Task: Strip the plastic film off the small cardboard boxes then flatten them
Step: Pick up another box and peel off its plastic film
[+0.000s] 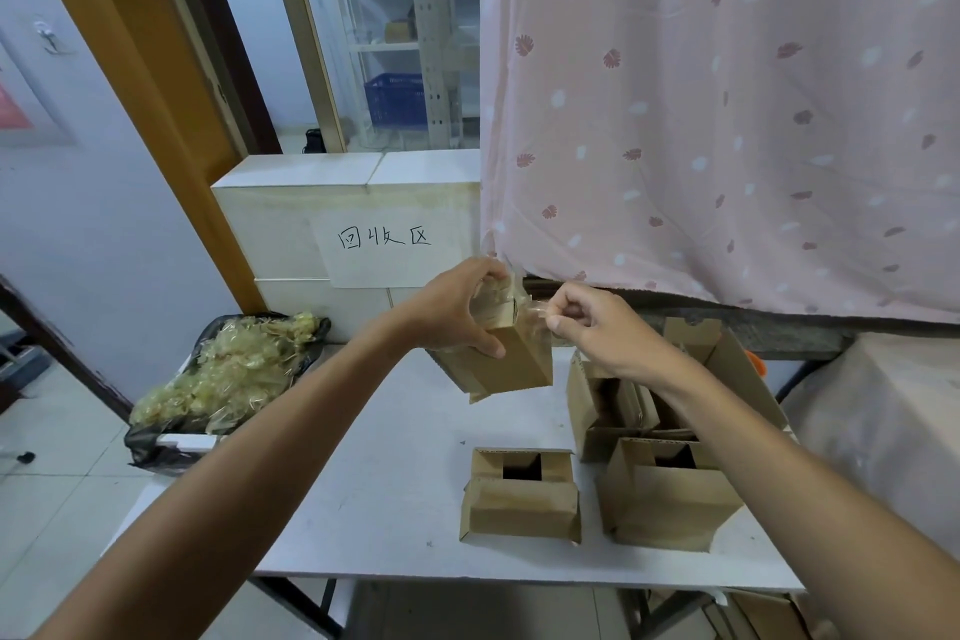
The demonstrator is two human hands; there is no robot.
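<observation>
My left hand (457,309) grips a small brown cardboard box (511,361) from above and holds it in the air over the far part of the white table (395,457). My right hand (592,327) is closed, pinching a strip of clear plastic film (532,309) that stretches from the box's top right corner. On the table in front of me sits another small cardboard box (519,499) with its top flaps partly open. To its right stand two more opened boxes (670,499), partly behind my right forearm.
A black-lined bin (228,374) heaped with crumpled clear film stands left of the table. A white tiled ledge with a handwritten paper sign (384,239) is behind it. A pink patterned curtain (727,120) hangs at the back right. Cardboard lies under the table's right end.
</observation>
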